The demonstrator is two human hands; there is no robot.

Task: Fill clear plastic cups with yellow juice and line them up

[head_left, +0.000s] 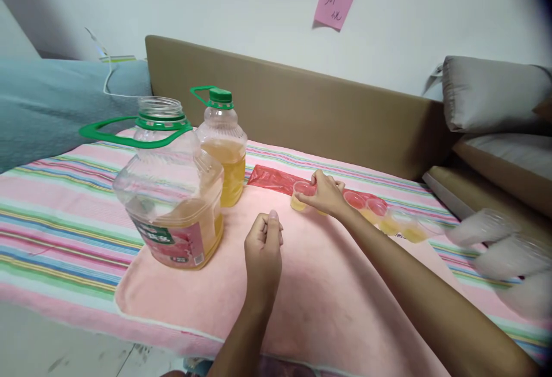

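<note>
My right hand (325, 193) reaches out over the pink mat and grips a small clear plastic cup (297, 202) with yellow liquid in it. Its thumb lies at the cup's rim. Right of that hand, a row of similar cups (389, 224) with yellow liquid runs along the mat's far side. My left hand (264, 236) is held as a closed fist, thumb up, above the mat; nothing shows in it. To its left stands a large uncapped bottle (172, 210) with a green handle and amber liquid. A second bottle (230, 164), green-capped, stands behind.
The pink mat (302, 285) lies on a striped cloth (64, 239). Red plastic film (276, 179) lies at the mat's far edge. Stacks of clear cups (513, 253) lie at the right. Behind rises a brown backrest (293, 107); grey cushions (495, 95) sit at the right.
</note>
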